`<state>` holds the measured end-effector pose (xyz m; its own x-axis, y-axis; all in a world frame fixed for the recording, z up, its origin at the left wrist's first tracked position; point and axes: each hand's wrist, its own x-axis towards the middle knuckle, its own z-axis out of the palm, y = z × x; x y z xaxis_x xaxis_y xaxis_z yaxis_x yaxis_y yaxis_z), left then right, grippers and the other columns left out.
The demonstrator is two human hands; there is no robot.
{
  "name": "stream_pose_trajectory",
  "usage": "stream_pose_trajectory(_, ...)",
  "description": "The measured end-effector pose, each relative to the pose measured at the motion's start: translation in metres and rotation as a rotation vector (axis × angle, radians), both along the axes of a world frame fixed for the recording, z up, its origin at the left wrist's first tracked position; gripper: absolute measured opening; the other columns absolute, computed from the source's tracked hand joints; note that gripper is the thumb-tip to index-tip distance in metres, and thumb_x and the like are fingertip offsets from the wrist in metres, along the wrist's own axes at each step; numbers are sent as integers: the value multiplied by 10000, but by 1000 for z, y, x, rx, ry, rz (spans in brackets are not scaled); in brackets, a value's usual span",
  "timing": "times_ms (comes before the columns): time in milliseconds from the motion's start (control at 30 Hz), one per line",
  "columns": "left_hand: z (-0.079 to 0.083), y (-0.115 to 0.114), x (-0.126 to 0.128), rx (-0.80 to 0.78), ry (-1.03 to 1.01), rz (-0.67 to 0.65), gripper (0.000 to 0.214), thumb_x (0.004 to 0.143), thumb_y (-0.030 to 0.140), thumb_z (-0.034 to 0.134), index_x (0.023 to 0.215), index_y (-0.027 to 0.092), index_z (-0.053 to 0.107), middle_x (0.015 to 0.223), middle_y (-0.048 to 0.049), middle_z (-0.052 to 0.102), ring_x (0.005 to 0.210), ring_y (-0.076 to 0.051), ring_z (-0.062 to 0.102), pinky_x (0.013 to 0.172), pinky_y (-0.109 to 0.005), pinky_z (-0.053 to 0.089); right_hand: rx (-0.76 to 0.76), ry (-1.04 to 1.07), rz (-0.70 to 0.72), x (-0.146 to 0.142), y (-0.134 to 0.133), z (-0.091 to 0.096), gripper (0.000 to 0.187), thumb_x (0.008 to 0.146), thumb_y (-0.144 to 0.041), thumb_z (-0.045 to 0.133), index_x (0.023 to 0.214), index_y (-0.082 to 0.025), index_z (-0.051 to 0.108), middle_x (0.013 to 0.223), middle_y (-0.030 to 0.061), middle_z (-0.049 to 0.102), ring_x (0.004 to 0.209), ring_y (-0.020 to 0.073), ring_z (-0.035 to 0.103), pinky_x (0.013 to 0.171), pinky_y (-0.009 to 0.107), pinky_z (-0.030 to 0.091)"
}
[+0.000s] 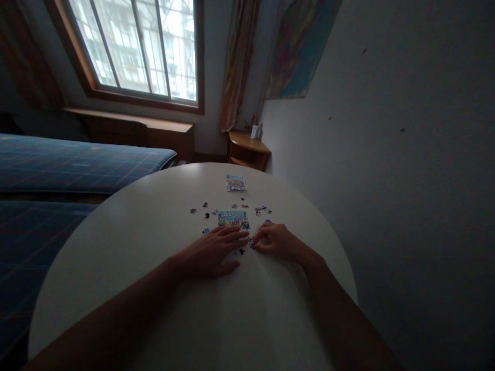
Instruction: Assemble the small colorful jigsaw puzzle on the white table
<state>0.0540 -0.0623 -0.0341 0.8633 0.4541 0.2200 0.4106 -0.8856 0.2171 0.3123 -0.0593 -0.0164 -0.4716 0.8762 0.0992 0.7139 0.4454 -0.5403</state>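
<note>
A partly built jigsaw (233,219) lies on a round white table (147,232), with several loose pieces (263,210) scattered around it. My left hand (211,252) rests flat on the table just in front of the jigsaw, its fingers stretched out toward the near edge of it. My right hand (276,241) is curled beside it, fingertips pinched on a small puzzle piece (252,241) at the table surface. A small picture card (235,182) lies farther back.
A bed with a blue checked cover (69,165) stands to the left. A window (143,46), a curtain (235,62) and a wooden corner shelf (247,147) are behind the table. A plain wall (406,154) runs close along the right.
</note>
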Motion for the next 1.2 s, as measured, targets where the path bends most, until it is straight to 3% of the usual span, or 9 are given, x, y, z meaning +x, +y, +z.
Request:
stream_pose_trajectory(200,0,-1,4,-23,-11,-17,595,919,366,552,1481,220,425,1510,-51,480,1439,-289,343,1197,-480,258,46,-18,-6,1,4,-3,105,754,-198,778,856,-223,779,910,36,700,802,149,642,795,279,465)
stream_pose_trajectory(700,-3,1,4,-18,-17,-24,594,915,373,554,1478,230,427,1507,-48,483,1429,-290,356,1190,-489,265,69,37,56,3,3,-1,104,766,-219,780,862,-255,801,884,26,708,801,143,660,773,257,475)
stream_pose_trajectory(967,-2,0,3,-28,0,-10,617,912,373,558,1493,234,405,1528,-48,457,1444,-296,331,1193,-495,257,44,-26,-33,9,4,1,141,760,-265,782,889,-210,769,877,36,702,781,152,635,748,275,468)
stream_pose_trajectory(1200,-2,-1,3,-39,-32,-13,578,914,360,549,1470,250,437,1505,-40,487,1437,-287,346,1189,-483,266,61,10,54,4,4,-1,187,786,-263,770,970,-232,782,978,55,704,873,168,658,825,293,496)
